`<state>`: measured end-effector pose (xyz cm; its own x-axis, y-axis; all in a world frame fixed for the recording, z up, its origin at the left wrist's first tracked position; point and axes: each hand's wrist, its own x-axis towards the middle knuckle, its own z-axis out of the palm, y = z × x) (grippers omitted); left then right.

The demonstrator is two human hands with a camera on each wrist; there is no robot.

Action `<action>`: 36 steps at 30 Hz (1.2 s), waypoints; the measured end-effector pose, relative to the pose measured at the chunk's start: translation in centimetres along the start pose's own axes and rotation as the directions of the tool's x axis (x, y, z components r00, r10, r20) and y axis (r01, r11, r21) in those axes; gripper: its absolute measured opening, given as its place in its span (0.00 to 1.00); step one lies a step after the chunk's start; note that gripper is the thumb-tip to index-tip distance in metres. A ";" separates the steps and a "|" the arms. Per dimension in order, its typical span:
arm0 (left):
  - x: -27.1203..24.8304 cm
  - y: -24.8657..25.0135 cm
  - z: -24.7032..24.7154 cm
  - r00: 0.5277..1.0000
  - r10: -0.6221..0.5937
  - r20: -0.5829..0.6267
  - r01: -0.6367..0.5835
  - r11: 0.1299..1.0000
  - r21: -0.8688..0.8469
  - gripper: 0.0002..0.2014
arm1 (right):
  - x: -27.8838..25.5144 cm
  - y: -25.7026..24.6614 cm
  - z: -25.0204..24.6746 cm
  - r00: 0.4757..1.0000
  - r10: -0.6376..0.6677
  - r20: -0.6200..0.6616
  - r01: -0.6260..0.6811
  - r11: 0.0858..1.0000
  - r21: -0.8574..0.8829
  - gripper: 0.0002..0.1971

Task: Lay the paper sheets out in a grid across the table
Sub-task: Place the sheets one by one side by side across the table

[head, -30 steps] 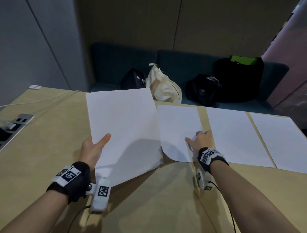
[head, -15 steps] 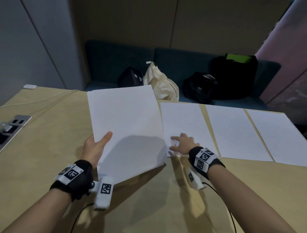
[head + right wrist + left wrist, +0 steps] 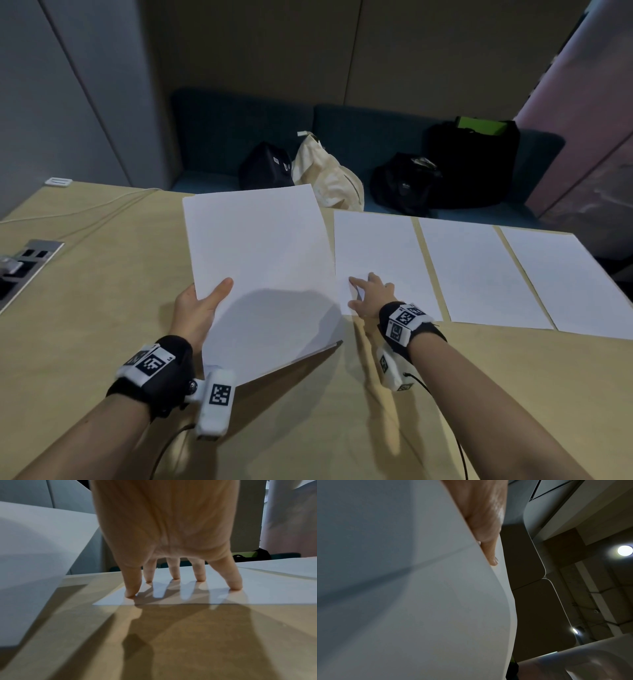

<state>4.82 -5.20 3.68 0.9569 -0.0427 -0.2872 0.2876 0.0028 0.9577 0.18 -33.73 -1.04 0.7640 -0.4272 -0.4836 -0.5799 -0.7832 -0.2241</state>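
Note:
My left hand (image 3: 202,305) grips a stack of white paper sheets (image 3: 260,270) by its left edge, thumb on top, and holds it tilted above the wooden table (image 3: 102,291). In the left wrist view the stack (image 3: 402,601) fills the frame beside my thumb. Three single sheets lie flat in a row along the far edge: the left one (image 3: 380,253), the middle one (image 3: 476,270) and the right one (image 3: 575,277). My right hand (image 3: 368,294) presses its spread, straight fingertips (image 3: 132,595) on the near left corner of the left sheet (image 3: 188,595).
A recessed power socket panel (image 3: 27,263) and a white cable (image 3: 85,209) sit at the table's left. Behind the table a dark sofa (image 3: 359,137) holds several bags: black ones (image 3: 472,161) and a cream one (image 3: 325,178). Bare table lies in front of the sheets.
The curled near corner of the left sheet now lies flat. My right hand slid from that sheet's right side to its near left corner. The stack stays in my left hand.

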 end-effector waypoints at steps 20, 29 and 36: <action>-0.7 0.1 0.0 1.000 -0.009 0.022 0.009 1.000 -0.027 0.13 | 0.1 0.1 -0.1 1.000 0.004 -0.008 -0.004 0.999 0.041 0.30; -0.5 0.1 -0.2 1.000 -0.004 0.031 0.005 0.999 -0.041 0.14 | -0.1 0.1 -0.2 1.000 0.013 -0.026 -0.012 0.998 0.061 0.31; -0.4 0.1 -0.3 0.999 -0.001 0.034 0.002 0.999 -0.034 0.13 | -1.3 -0.3 -1.7 0.993 -0.005 -0.120 0.019 0.993 0.115 0.27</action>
<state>4.51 -4.88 3.84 0.9547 -0.0765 -0.2875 0.2908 0.0365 0.9561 -0.18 -33.69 1.05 0.7953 -0.4745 -0.3772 -0.5941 -0.7340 -0.3292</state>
